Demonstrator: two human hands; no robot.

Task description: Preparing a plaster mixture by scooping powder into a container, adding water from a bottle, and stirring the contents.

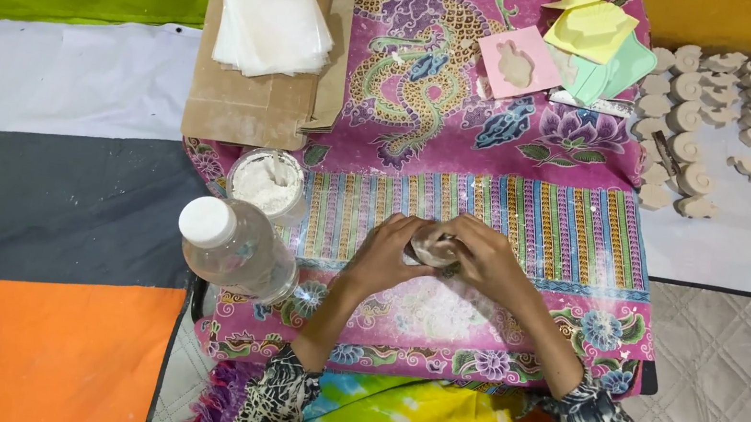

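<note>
My left hand (386, 253) and my right hand (483, 257) meet over a patterned pink cloth (575, 237), both closed around a small pale lump of dough-like material (434, 245). Only a little of the lump shows between the fingers. White powder is dusted on the cloth just below my hands. A clear plastic bottle with a white cap (231, 245) stands left of my left hand, and an open tub of white powder (267, 182) sits just behind it.
Brown cardboard (250, 98) with a stack of white sheets (273, 31) lies at the back left. Coloured foam moulds (590, 46) sit at the back. Several pale moulded shapes (697, 118) dry on the white sheet at right.
</note>
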